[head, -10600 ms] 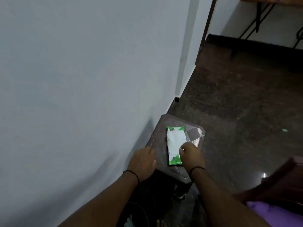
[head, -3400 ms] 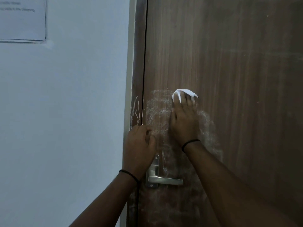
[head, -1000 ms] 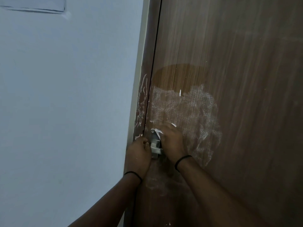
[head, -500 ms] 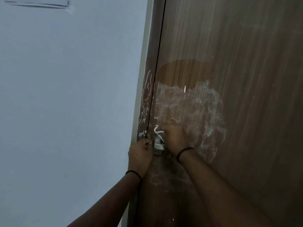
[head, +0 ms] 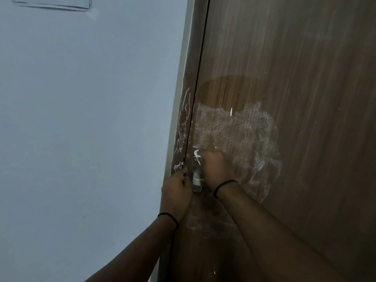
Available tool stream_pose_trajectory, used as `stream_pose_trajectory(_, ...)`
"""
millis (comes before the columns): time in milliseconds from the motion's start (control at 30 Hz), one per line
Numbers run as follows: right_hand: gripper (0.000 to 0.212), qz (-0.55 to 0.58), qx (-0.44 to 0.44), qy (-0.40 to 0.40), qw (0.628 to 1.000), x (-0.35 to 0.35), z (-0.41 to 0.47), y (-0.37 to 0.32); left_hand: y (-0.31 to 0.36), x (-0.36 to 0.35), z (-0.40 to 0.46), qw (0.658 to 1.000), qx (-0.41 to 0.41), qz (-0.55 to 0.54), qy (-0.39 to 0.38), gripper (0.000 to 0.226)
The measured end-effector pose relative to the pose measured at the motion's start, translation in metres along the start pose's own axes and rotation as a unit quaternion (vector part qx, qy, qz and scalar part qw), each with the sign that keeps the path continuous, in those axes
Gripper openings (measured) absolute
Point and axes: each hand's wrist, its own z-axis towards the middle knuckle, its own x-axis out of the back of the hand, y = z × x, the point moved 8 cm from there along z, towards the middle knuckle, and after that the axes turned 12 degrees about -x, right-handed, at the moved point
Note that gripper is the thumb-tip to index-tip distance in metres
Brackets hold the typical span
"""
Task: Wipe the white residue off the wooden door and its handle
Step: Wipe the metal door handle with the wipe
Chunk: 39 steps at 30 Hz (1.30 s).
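The brown wooden door [head: 295, 78] fills the right of the head view. A wide patch of white residue [head: 240, 131] covers it above and right of the metal handle [head: 197, 181]. A darker wet arc [head: 230, 90] sits above the patch. My right hand [head: 216, 166] grips a white wipe [head: 197, 156] and presses it on the handle plate's top; the lever is hidden behind that hand. My left hand [head: 177, 194] lies curled against the door edge beside the handle; whether it holds anything is hidden. White smears [head: 183, 127] streak the door frame.
A pale blue wall [head: 85, 129] fills the left, with the lower edge of a paper sheet [head: 53, 4] stuck at the top. A thin white fleck [head: 231, 111] clings to the door at the top of the residue.
The view has crept closer and slightly up the door. My right hand with the wipe stays at the handle plate, shifting a little. The left hand keeps its place at the door edge.
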Motion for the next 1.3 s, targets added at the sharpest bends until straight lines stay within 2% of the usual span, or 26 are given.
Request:
stream_pose_trajectory(100,0.027,0.060,-0.079,0.015,0.995,-0.002,-0.001,0.019,0.002,0.002,0.001,1.000,0.004,-0.001,0.008,0.017)
stream_pose_trajectory(233,0.011,0.167,-0.198,0.014,0.966,-0.004,-0.004,0.048,-0.001,0.001,0.004,1.000,0.002,0.007,0.010,0.021)
stream_pose_trajectory(400,0.009,0.188,-0.138,0.037,0.972,0.002,-0.001,0.033,-0.002,0.000,0.009,1.000,0.010,0.010,0.016,0.024)
stream_pose_trajectory(467,0.005,0.194,-0.151,0.032,0.969,-0.002,-0.003,0.038,-0.002,0.000,0.010,1.000,0.012,0.012,0.020,0.025)
stream_pose_trajectory(600,0.020,0.172,-0.206,-0.022,0.963,-0.020,-0.010,0.052,-0.002,-0.002,0.009,1.000,-0.003,0.012,0.009,0.027)
stream_pose_trajectory(733,0.033,0.214,-0.142,0.025,0.966,-0.012,-0.016,0.041,-0.002,-0.008,0.010,1.000,-0.004,0.000,-0.009,0.028)
stream_pose_trajectory(800,0.028,0.202,-0.111,0.041,0.972,-0.011,-0.016,0.039,-0.003,-0.012,0.010,1.000,0.004,-0.005,-0.017,0.030)
stream_pose_trajectory(867,0.018,0.187,-0.083,0.017,0.979,-0.019,-0.016,0.037,-0.004,-0.012,0.010,1.000,0.008,-0.014,-0.018,0.031)
stream_pose_trajectory(1000,0.012,0.131,0.046,-0.073,0.988,-0.032,-0.019,0.016,-0.006,-0.011,0.010,0.999,0.006,-0.037,-0.017,0.033)
stream_pose_trajectory(1133,0.020,0.160,0.091,-0.100,0.978,-0.021,-0.024,0.017,-0.002,-0.012,0.010,0.998,0.016,-0.060,-0.021,0.033)
stream_pose_trajectory(1233,0.017,0.164,0.098,-0.115,0.975,-0.011,-0.042,0.034,0.019,-0.010,0.015,0.998,-0.043,-0.041,-0.014,0.033)
stream_pose_trajectory(1300,0.014,0.160,0.091,-0.091,0.979,0.000,-0.052,0.054,0.032,-0.011,0.019,0.996,-0.076,-0.045,-0.018,0.033)
